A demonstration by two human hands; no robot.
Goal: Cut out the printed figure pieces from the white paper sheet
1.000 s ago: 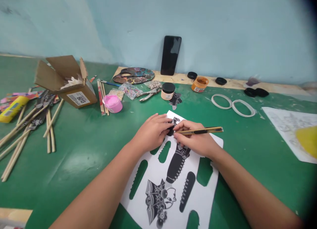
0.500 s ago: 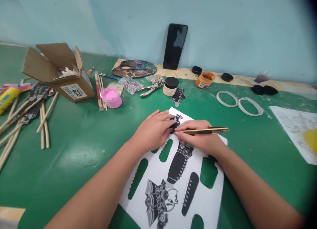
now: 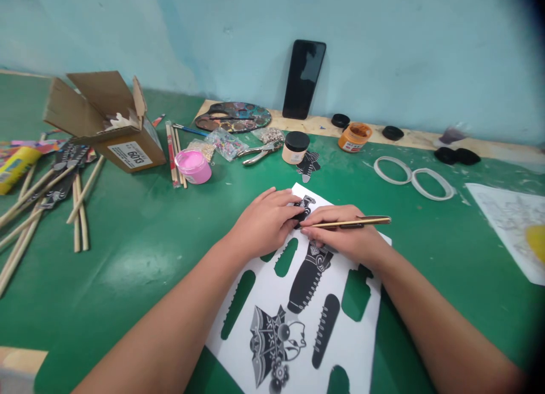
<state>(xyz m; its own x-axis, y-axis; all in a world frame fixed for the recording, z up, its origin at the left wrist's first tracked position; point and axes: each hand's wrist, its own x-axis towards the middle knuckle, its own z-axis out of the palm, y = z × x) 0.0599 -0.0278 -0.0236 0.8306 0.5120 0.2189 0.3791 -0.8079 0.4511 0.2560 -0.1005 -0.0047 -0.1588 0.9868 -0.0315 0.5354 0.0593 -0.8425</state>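
Observation:
A white sheet (image 3: 272, 292) printed with black and grey figures lies on the green table, with several shapes cut out so the green shows through. My left hand (image 3: 266, 221) rests on its upper part, fingers stretched out and fingertips pressing beside a black printed figure (image 3: 307, 202). My right hand (image 3: 340, 235) pinches a slim gold pen-shaped tool (image 3: 366, 221), its front end down at the same figure; the tip is hidden at the fingers. Below the hands, a black banded figure (image 3: 305, 283) and a winged cartoon figure (image 3: 272, 346) remain visible on the sheet.
Behind the sheet stand a black-lidded jar (image 3: 295, 147), pliers (image 3: 260, 153), a pink tub (image 3: 193, 167) and an open orange paint jar (image 3: 355, 137). A phone (image 3: 304, 79) leans on the wall. Left are a cardboard box (image 3: 131, 155) and wooden sticks (image 3: 80, 212); right, two white rings (image 3: 432, 184).
The whole view has shifted very slightly. Both hands stay in place on the sheet, and the rear end of the gold tool has dipped a little.

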